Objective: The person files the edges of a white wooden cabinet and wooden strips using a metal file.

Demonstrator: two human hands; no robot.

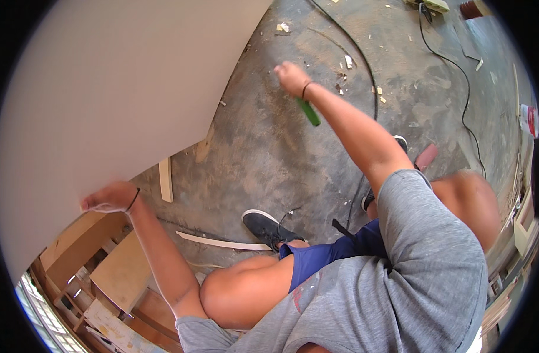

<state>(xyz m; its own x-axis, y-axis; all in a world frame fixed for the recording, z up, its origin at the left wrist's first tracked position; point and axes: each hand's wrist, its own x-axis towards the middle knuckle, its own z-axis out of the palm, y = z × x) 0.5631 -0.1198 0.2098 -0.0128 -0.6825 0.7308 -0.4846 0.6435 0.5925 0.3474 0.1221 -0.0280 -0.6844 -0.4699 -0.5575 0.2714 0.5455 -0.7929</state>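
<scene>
A large, smooth pale board fills the upper left, its edges cut at angles. My left hand is closed on its lower edge, with some of the fingers hidden. To the right of the board, my right hand is raised above the floor and closed in a fist. From the bottom of that fist sticks out a green handle. The rest of the tool is hidden or blurred, so its kind does not show. A dark band circles each wrist.
Beneath the board's lower edge stand wooden pieces and panels. A thin wood strip lies beside my dark shoe. Black cables run across the stained concrete floor, which has scattered scraps. A power strip lies at the far right.
</scene>
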